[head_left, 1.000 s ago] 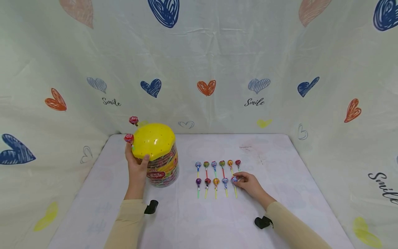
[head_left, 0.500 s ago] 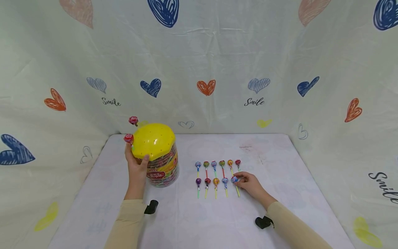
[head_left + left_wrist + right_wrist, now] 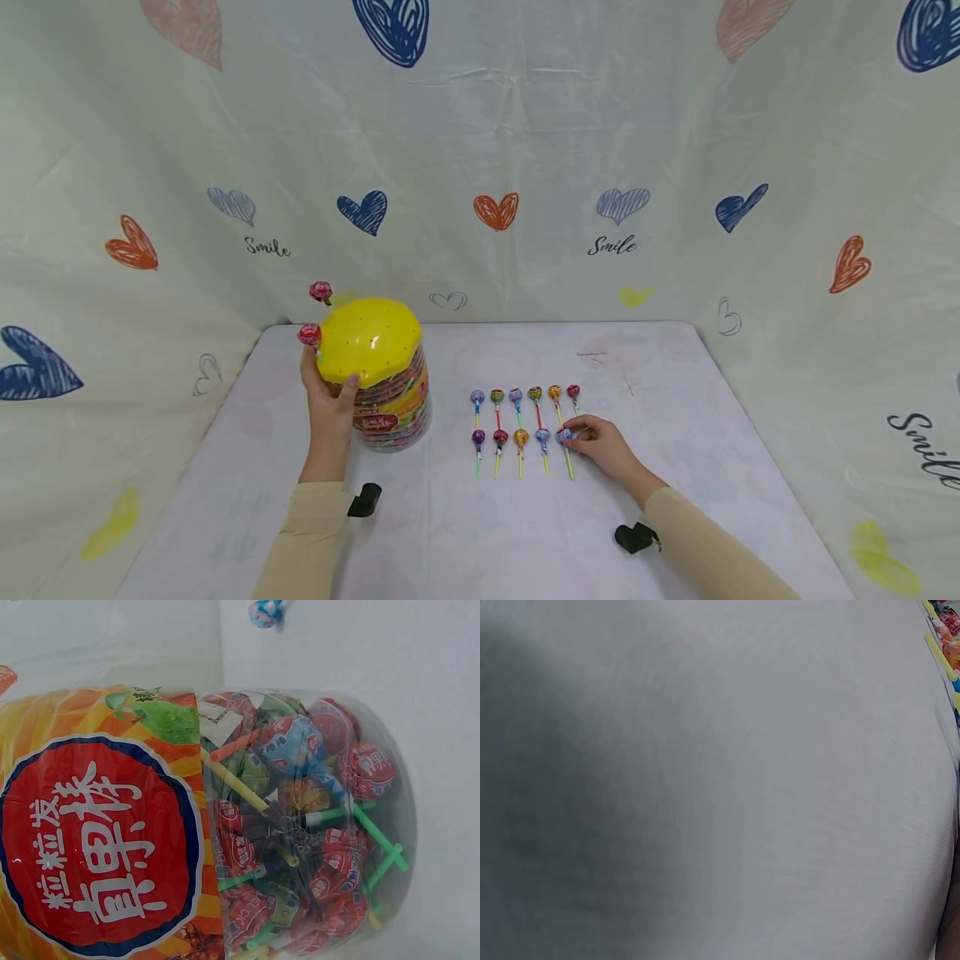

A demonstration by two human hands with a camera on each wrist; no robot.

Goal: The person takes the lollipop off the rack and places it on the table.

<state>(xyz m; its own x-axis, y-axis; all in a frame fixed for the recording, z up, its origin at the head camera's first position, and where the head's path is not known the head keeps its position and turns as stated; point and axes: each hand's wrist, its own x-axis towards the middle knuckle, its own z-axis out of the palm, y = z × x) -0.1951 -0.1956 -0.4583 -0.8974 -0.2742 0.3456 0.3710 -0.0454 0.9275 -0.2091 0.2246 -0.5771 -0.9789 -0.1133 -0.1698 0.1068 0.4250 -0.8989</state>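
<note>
A clear jar (image 3: 307,825) full of wrapped lollipops, with an orange-and-red label, stands at the left of the table. My left hand (image 3: 330,417) grips its upper side just under the yellow lid (image 3: 371,342), thumb in front. Two red lollipops (image 3: 310,335) stick up at the lid's left side. Several lollipops lie in two rows to the right of the jar. At the right end of the front row, my right hand (image 3: 606,446) pinches a blue-wrapped lollipop (image 3: 563,436) by its head, its yellow stick pointing toward me.
A red lollipop (image 3: 573,392) ends the back row, just beyond my right hand. The white table (image 3: 465,533) reaches back to a hanging cloth (image 3: 555,125) printed with hearts. A black wrist camera (image 3: 635,537) sits beside each sleeve.
The stick of the blue-wrapped lollipop swung a little right, then back left, while my right hand kept its place. My left hand and the jar stay put.
</note>
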